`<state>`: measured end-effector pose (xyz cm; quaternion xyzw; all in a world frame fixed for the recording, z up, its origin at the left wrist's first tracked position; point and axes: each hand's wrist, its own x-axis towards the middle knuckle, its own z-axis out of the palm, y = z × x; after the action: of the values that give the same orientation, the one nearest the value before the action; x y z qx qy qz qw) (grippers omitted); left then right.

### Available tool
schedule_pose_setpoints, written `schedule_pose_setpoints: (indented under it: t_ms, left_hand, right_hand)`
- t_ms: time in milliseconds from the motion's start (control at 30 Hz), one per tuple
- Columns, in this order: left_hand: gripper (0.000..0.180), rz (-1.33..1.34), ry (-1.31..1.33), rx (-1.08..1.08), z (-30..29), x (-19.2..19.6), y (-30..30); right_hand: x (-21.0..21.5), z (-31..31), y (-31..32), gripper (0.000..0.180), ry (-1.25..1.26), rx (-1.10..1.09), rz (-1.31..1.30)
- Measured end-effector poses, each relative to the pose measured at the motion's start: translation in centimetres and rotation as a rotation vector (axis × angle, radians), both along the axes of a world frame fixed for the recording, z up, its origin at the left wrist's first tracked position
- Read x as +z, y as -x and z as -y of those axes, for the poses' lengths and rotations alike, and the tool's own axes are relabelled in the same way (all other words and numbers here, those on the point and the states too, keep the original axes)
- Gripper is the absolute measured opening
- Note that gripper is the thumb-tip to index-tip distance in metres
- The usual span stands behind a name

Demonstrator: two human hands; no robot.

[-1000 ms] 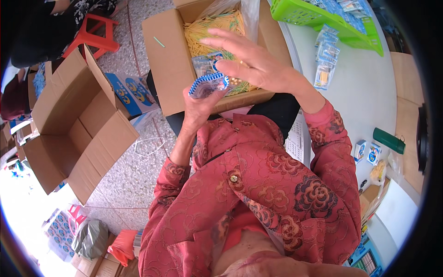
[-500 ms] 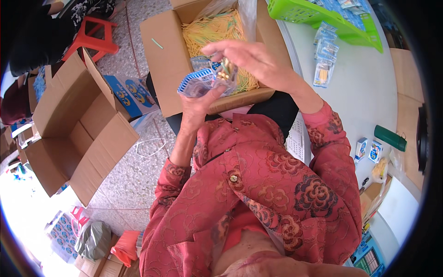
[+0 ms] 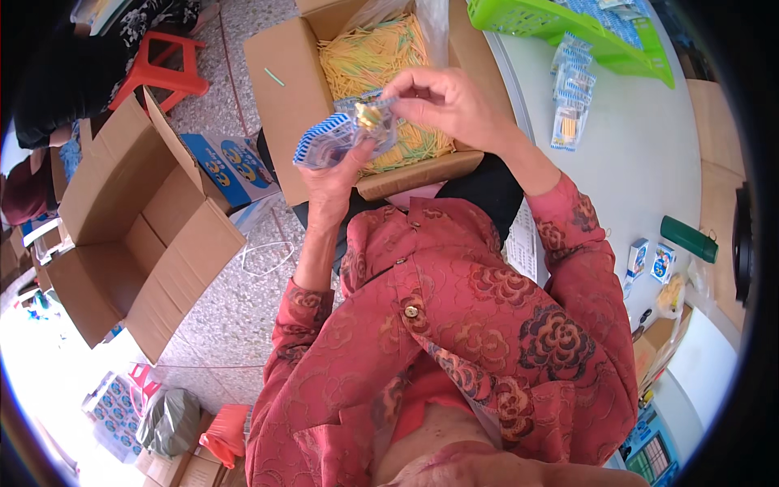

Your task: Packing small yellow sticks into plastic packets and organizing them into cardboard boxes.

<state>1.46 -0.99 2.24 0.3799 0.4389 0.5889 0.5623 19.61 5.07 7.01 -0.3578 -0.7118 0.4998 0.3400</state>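
Note:
My left hand point(image 3: 331, 183) grips a stack of clear plastic bags point(image 3: 323, 143) with blue-and-white striped tops. The thumb presses the uppermost bag against the others. In that top bag, several golden-yellow pieces point(image 3: 370, 117) bunch together; I cannot make out what they are. My right hand point(image 3: 454, 109) pinches the bag's upper edge between thumb and fingers. Both hands are over an open cardboard box point(image 3: 296, 105) on my lap. Thin yellow and green sticks point(image 3: 373, 53) fill it, with a clear liner at its far side.
To the right, a white table point(image 3: 625, 162) carries a green basket point(image 3: 535, 31) of packets, a row of filled packets point(image 3: 571, 97) and a green case point(image 3: 688, 239). An empty cardboard box point(image 3: 138, 235) stands at left, near a red stool point(image 3: 166, 69) and another person.
The stack in my left hand has shifted slightly left. My right hand has gone from spread fingers above the bag to pinching its edge, and the golden pieces now show more plainly.

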Motion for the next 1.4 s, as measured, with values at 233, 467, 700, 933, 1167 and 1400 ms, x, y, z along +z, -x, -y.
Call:
schedule_pose_setpoints:
  t_ms: [233, 467, 700, 933, 1167, 1400]
  left_hand:
    - [0.022, -0.003, -0.031, 0.061, -0.2, -0.4, 1.0]
    - [0.021, -0.056, 0.038, 0.06, 0.3, -1.2, 1.8]
    - [0.02, -0.056, 0.083, 0.04, 0.4, -1.6, 1.6]
    - [0.019, -0.016, 0.105, 0.037, 0.1, -1.5, 1.3]
    - [0.02, -0.048, 0.134, 0.017, 0.2, -1.2, 1.3]
    - [0.021, 0.007, 0.085, -0.037, 0.2, -1.5, 0.2]
  right_hand:
    - [-15.8, -5.7, -3.1, 0.025, 0.141, 0.044, 0.36]
    - [-25.0, -4.3, -2.2, 0.017, 0.009, 0.154, 1.239]
    - [-27.8, -4.1, -1.1, 0.018, -0.08, 0.171, 1.344]
    - [-28.4, -4.0, -1.4, 0.018, -0.011, 0.09, 1.338]
    - [-17.2, -6.1, -2.6, 0.018, 0.257, -0.172, 0.431]
    - [0.5, -1.6, -0.4, 0.008, 0.205, -0.113, -0.337]
